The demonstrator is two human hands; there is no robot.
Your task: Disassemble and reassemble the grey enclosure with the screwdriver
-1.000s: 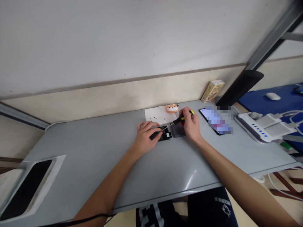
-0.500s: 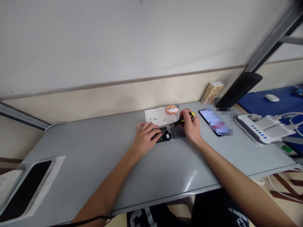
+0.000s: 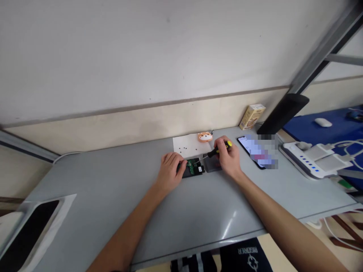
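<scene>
A flat black device with an exposed green circuit board [image 3: 191, 168] lies on the grey table. My left hand [image 3: 171, 170] is closed round its left end, the thumb along the near side and the fingers partly covering it. In my right hand [image 3: 229, 156] is a black and yellow screwdriver [image 3: 213, 152], held slanting down to the left. Its tip reaches the circuit board area; whether it sits on a screw is too small to tell. A dark grey case [image 3: 210, 164] lies right of the device, partly under my right hand.
Behind the device, a white paper [image 3: 187, 142] carries several tiny dark screws and an orange animal-faced case [image 3: 205, 136]. To the right are a lit phone [image 3: 252, 149], a carton [image 3: 252, 116], a black cylinder [image 3: 283, 113] and a power strip [image 3: 300, 160]. A dark-screened tablet [image 3: 34, 230] lies at left.
My left hand has drawn back a little to the left, uncovering more of the green board. The screwdriver tip has shifted slightly right, and the camera view has tilted up a bit.
</scene>
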